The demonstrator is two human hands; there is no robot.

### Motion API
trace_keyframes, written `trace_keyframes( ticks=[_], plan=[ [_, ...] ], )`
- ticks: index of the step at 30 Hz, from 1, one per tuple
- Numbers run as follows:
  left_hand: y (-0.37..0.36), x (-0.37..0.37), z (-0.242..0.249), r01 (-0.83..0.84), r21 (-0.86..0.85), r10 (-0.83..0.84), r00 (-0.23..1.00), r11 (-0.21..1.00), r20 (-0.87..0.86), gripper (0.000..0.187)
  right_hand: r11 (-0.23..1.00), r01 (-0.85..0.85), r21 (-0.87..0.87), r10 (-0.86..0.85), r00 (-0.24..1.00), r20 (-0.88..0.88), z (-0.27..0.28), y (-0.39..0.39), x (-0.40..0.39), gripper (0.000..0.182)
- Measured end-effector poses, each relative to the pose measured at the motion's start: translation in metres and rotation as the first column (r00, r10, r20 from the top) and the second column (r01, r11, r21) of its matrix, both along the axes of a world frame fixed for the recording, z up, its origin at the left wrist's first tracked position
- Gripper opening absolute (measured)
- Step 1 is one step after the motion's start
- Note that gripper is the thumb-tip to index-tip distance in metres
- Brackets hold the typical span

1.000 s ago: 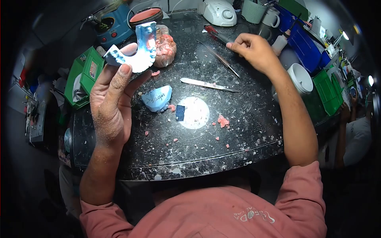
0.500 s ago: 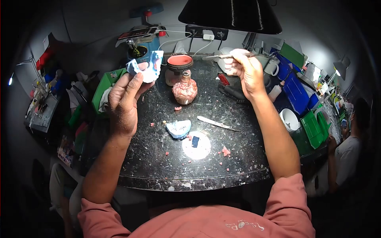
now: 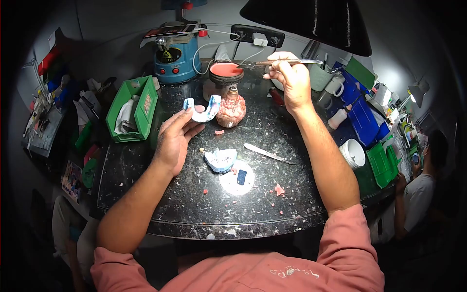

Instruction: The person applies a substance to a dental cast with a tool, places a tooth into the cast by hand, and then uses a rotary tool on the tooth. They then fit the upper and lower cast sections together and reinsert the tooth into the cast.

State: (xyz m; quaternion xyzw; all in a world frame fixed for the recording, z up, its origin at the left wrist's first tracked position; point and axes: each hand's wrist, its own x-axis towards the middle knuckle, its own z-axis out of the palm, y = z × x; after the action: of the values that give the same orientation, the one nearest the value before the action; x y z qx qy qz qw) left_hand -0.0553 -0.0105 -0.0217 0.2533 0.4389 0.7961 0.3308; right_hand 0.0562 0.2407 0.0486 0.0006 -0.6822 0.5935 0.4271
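Note:
A U-shaped, blue and white dental cast [image 3: 206, 114] is gripped between the thumb and fingers of my left hand [image 3: 176, 138], above the dark speckled bench. My right hand [image 3: 293, 80] pinches a thin metal tool with a brownish handle [image 3: 272, 63], held level. The tool's dark tip reaches over the right rim of a round dish of red wax [image 3: 225, 70]. Below the dish stands a round burner covered in pink wax [image 3: 231, 112]. Another blue cast with writing [image 3: 221, 159] lies on the bench, and to its right is a pale knife [image 3: 266, 152].
A green bin [image 3: 147, 108] and a blue machine [image 3: 176, 65] stand at the back left. Pink wax scraps [image 3: 279, 190] dot the bench. On the right are a white cup [image 3: 353, 153], green trays [image 3: 383, 164] and another person [image 3: 421, 194]. A black lamp shade [image 3: 311, 22] hangs above.
My left hand has lowered and moved right with the cast. My right hand has shifted slightly left, bringing the tool's tip to the wax dish. The view has shifted a little.

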Motion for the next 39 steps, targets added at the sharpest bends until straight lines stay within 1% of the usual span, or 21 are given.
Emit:
trace_keyframes(
  ticks=[1, 3, 4, 5, 7, 8, 9, 11, 12, 14, 18, 20, 21, 23, 24, 25, 27, 31, 33, 36, 39],
  plan=[
    [0.004, -0.005, -0.004, 0.02, -0.036, -0.019, 1.0, 0.999, 0.015, 0.032, 1.0, -0.006, 0.0, 0.006, 1.0, -0.001, -0.001, 0.0, -0.002, 0.013],
    [0.013, -0.013, -0.007, 0.042, -0.009, -0.042, 0.999, 0.999, 0.019, 0.031, 0.94, -0.127, -0.318, 0.094, 0.989, -0.116, -0.004, 0.001, -0.004, 0.016],
    [0.017, -0.015, -0.008, 0.054, 0.045, -0.055, 0.998, 0.998, 0.035, 0.031, 0.861, -0.181, -0.476, 0.119, 0.98, -0.159, -0.008, 0.001, -0.006, 0.014],
    [0.02, -0.016, -0.009, 0.067, 0.094, -0.072, 0.996, 0.993, 0.053, 0.03, 0.776, -0.261, -0.574, 0.159, 0.962, -0.222, -0.018, 0.003, -0.007, 0.013],
    [0.023, -0.018, -0.012, 0.078, 0.115, -0.083, 0.996, 0.99, 0.041, 0.029, 0.647, -0.292, -0.704, 0.178, 0.956, -0.232, -0.039, -0.001, -0.006, 0.012],
    [0.023, -0.019, -0.013, 0.072, 0.128, -0.083, 0.993, 0.989, 0.082, 0.028, 0.599, -0.272, -0.753, 0.159, 0.962, -0.22, -0.049, -0.003, -0.005, 0.013],
    [0.023, -0.019, -0.014, 0.066, 0.136, -0.084, 0.988, 0.988, 0.128, 0.028, 0.591, -0.304, -0.747, 0.207, 0.952, -0.224, -0.058, -0.004, -0.003, 0.012],
    [0.021, -0.018, -0.014, 0.086, 0.134, -0.106, 0.984, 0.987, 0.147, 0.027, 0.557, -0.368, -0.744, 0.332, 0.92, -0.207, -0.069, -0.003, -0.001, 0.009],
    [0.021, -0.018, -0.013, 0.103, 0.148, -0.127, 0.979, 0.984, 0.162, 0.026, 0.555, -0.366, -0.747, 0.325, 0.922, -0.21, -0.07, -0.003, -0.001, 0.009],
    [0.021, -0.015, -0.01, 0.095, 0.143, -0.119, 0.978, 0.985, 0.172, 0.026, 0.486, -0.47, -0.737, 0.461, 0.854, -0.241, -0.068, -0.002, -0.001, 0.008],
    [0.016, -0.011, -0.012, 0.079, 0.135, -0.106, 0.973, 0.988, 0.206, 0.026, 0.461, -0.47, -0.753, 0.485, 0.844, -0.23, -0.061, -0.006, 0.005, 0.009],
    [0.012, -0.008, -0.013, 0.079, 0.128, -0.104, 0.974, 0.989, 0.199, 0.027, 0.656, -0.379, -0.653, 0.349, 0.919, -0.183, -0.054, -0.007, 0.005, 0.012],
    [0.01, -0.006, -0.012, 0.079, 0.123, -0.101, 0.977, 0.989, 0.188, 0.028, 0.747, -0.351, -0.565, 0.289, 0.936, -0.198, -0.046, -0.005, 0.005, 0.014],
    [0.007, -0.002, -0.008, 0.075, 0.097, -0.09, 0.983, 0.992, 0.163, 0.03, 0.929, -0.196, -0.313, 0.149, 0.974, -0.169, -0.028, 0.0, 0.004, 0.014],
    [0.005, 0.001, -0.005, 0.071, 0.071, -0.08, 0.988, 0.995, 0.133, 0.031, 0.987, -0.114, -0.115, 0.099, 0.987, -0.126, -0.018, 0.001, 0.005, 0.015],
    [0.005, 0.003, -0.004, 0.07, 0.074, -0.08, 0.988, 0.995, 0.136, 0.031, 1.0, 0.002, 0.022, 0.0, 0.994, -0.113, -0.012, -0.002, 0.006, 0.013],
    [0.004, 0.008, 0.001, 0.017, 0.032, -0.018, 0.998, 0.999, 0.062, 0.033, 0.975, 0.134, 0.176, -0.124, 0.99, -0.07, -0.003, -0.015, 0.008, 0.016],
    [0.004, 0.013, 0.005, -0.028, 0.033, 0.028, 0.999, 0.999, 0.019, 0.033, 0.973, 0.168, 0.161, -0.157, 0.985, -0.079, -0.008, -0.019, 0.001, 0.015],
    [0.005, 0.01, 0.001, -0.051, 0.073, 0.054, 0.998, 0.996, -0.043, 0.033, 0.954, 0.215, 0.208, -0.205, 0.976, -0.067, -0.01, -0.017, -0.001, 0.015],
    [0.004, 0.009, 0.003, -0.048, 0.064, 0.05, 0.998, 0.997, -0.037, 0.033, 0.942, 0.232, 0.245, -0.23, 0.973, -0.037, -0.012, -0.015, -0.002, 0.014],
    [0.005, 0.012, 0.003, -0.039, 0.051, 0.041, 0.999, 0.998, -0.027, 0.032, 0.943, 0.233, 0.239, -0.231, 0.972, -0.037, -0.014, -0.015, -0.004, 0.016]
  ],
)
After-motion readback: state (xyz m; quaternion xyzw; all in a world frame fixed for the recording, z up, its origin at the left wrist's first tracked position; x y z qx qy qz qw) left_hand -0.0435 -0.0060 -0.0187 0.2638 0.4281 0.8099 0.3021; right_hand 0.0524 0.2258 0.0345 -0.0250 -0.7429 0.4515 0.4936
